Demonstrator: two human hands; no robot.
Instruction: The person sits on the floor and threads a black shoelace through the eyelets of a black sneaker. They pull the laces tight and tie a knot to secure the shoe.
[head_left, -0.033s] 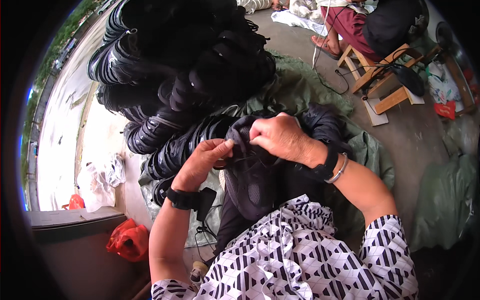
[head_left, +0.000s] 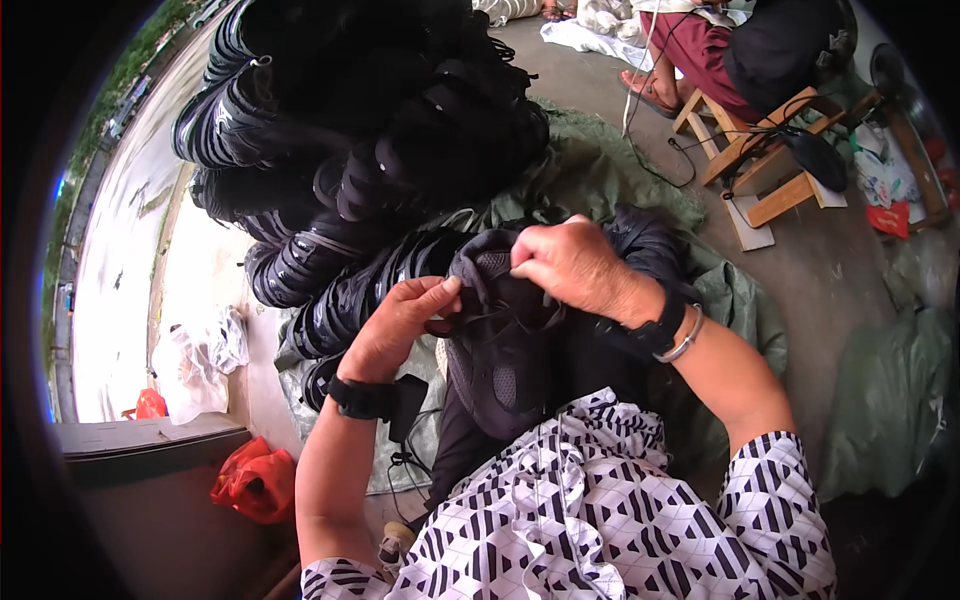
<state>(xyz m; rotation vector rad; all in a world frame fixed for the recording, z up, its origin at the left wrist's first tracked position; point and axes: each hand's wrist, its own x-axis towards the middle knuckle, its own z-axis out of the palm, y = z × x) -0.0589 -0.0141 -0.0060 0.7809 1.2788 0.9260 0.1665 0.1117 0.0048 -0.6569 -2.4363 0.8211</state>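
A dark grey shoe upper point(head_left: 495, 385) with a mesh toe lies over my lap, its toe toward me and its opening on the far side. My left hand point(head_left: 405, 315) is closed on the left edge of the opening, thumb on top. At the right of the opening my right hand point(head_left: 575, 265) is pinched closed beside the mesh lining; whatever its fingertips hold is too small or hidden to tell. Both wrists wear black straps, and the right also has a silver bangle.
A tall pile of nested black shoe uppers point(head_left: 350, 130) stands ahead on a green tarp point(head_left: 600, 165). A red plastic bag point(head_left: 255, 480) lies at the left. Far right, a person in maroon trousers point(head_left: 695, 50) sits by a wooden stool point(head_left: 770, 180) with cables around it.
My right hand has shifted slightly to the right and up, uncovering more of the lining. My left hand keeps its hold on the shoe upper with little movement.
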